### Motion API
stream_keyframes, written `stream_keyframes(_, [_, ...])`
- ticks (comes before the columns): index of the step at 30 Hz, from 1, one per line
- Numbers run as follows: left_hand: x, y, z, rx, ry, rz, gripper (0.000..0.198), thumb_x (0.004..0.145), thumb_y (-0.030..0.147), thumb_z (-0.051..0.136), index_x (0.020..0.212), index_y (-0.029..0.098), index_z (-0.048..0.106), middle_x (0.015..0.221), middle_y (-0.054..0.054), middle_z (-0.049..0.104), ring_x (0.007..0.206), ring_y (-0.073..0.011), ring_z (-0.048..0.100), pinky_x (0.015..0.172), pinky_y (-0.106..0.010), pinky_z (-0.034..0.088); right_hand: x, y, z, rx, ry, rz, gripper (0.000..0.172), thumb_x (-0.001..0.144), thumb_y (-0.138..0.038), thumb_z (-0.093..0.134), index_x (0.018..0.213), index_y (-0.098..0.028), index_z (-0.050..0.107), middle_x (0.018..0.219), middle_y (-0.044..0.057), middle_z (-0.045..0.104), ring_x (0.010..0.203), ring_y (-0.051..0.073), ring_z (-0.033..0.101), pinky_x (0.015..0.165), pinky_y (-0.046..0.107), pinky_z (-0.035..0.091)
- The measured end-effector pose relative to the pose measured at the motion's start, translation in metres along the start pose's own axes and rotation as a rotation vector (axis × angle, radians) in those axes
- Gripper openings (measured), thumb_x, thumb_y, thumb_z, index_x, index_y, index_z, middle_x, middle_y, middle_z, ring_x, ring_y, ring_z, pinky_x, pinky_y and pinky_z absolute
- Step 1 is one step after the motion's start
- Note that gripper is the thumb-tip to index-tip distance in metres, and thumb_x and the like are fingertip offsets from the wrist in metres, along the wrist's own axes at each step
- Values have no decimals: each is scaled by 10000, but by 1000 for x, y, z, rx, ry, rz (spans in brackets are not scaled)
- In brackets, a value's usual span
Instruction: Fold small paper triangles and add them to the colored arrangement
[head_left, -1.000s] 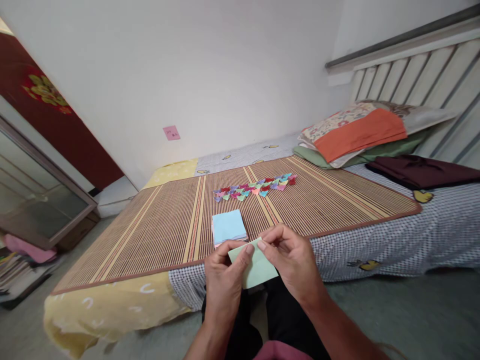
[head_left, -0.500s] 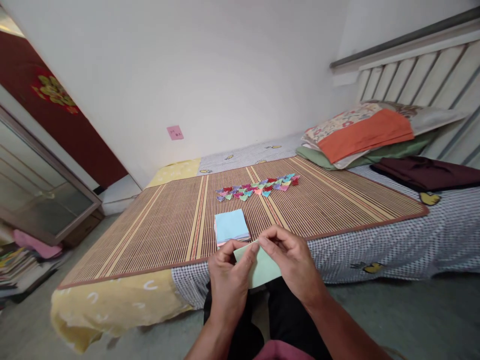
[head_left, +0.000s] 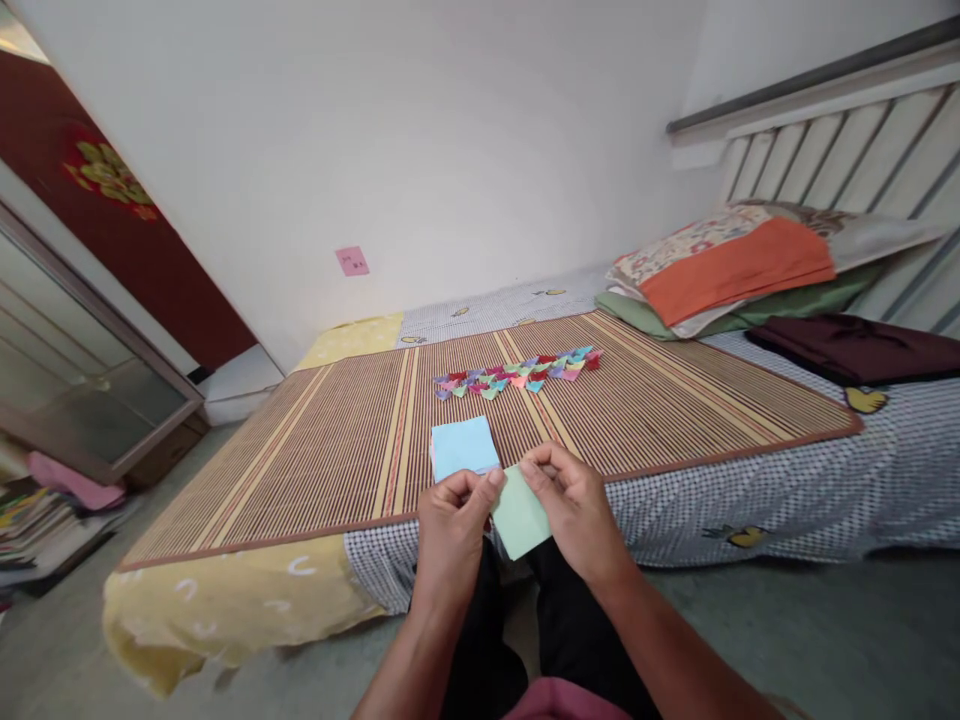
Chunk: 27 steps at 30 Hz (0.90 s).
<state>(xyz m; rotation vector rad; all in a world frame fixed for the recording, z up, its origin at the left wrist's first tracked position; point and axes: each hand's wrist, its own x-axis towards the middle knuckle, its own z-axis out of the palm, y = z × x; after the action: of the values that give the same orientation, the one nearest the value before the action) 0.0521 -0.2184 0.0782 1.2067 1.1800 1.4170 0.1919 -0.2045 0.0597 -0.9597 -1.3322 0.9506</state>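
Both my hands hold one pale green paper sheet (head_left: 519,516) in front of the bed's near edge. My left hand (head_left: 451,530) pinches its left side with closed fingers. My right hand (head_left: 571,505) pinches its upper right edge, fingers curled. Just beyond the hands a stack of paper squares with a light blue top sheet (head_left: 463,446) lies on the striped bamboo mat (head_left: 315,450). Farther back on the mat, several small folded paper pieces in mixed colours (head_left: 517,373) lie in a row.
The mat covers a low bed with a checked sheet (head_left: 750,500) and a yellow cover (head_left: 225,610). Pillows (head_left: 720,265) and a dark folded cloth (head_left: 847,348) lie at the right. A glass-fronted cabinet (head_left: 75,400) and piled items stand at the left on the floor.
The green sheet now looks narrower between my hands, and both hands have risen slightly toward the blue stack. The camera view shifted a little.
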Motion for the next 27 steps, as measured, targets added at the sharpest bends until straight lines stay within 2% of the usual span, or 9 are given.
stream_keyframes(5, [3, -2, 1, -31, -53, -71, 503, 740, 505, 806, 500, 168, 520, 493, 31, 497, 487, -80, 408, 489, -208, 315, 5, 7, 0, -63, 55, -14, 266, 945, -412, 569, 781, -203, 561, 600, -29, 534, 505, 120, 487, 446, 216, 383])
stream_keyframes(8, [0, -1, 3, -40, -145, -138, 446, 695, 516, 838, 575, 160, 598, 519, 7, 587, 454, -95, 498, 462, -208, 328, 6, 8, -2, -122, 86, -48, 246, 951, -388, 546, 786, -207, 559, 609, -17, 576, 501, 129, 537, 438, 213, 410])
stream_keyframes(13, [-4, -4, 5, 18, -265, -131, 490, 851, 603, 666, 687, 141, 669, 557, -52, 679, 437, -136, 617, 450, -215, 343, 8, 11, -3, -150, 85, -63, 239, 959, -371, 532, 784, -210, 553, 591, -16, 596, 466, 130, 556, 410, 210, 410])
stream_keyframes(18, [-4, -9, 5, 2, -289, -181, 518, 867, 635, 611, 723, 139, 654, 576, -84, 715, 426, -164, 649, 435, -214, 343, 10, 16, -4, -236, 98, -111, 224, 971, -339, 526, 796, -205, 569, 614, -18, 594, 494, 131, 559, 447, 219, 416])
stream_keyframes(24, [-12, -11, 8, 4, -258, -229, 480, 769, 586, 754, 635, 160, 576, 582, -91, 727, 458, -154, 652, 461, -206, 350, 12, 19, -7, -348, 169, -198, 198, 970, -291, 522, 807, -198, 586, 658, -5, 613, 562, 141, 584, 515, 233, 430])
stream_keyframes(27, [-17, -14, 11, 6, -226, -198, 481, 801, 602, 718, 664, 154, 612, 552, -68, 702, 440, -133, 608, 469, -212, 365, 14, 18, -9, -343, 196, -207, 193, 967, -287, 526, 808, -197, 588, 651, -7, 611, 552, 138, 577, 504, 230, 426])
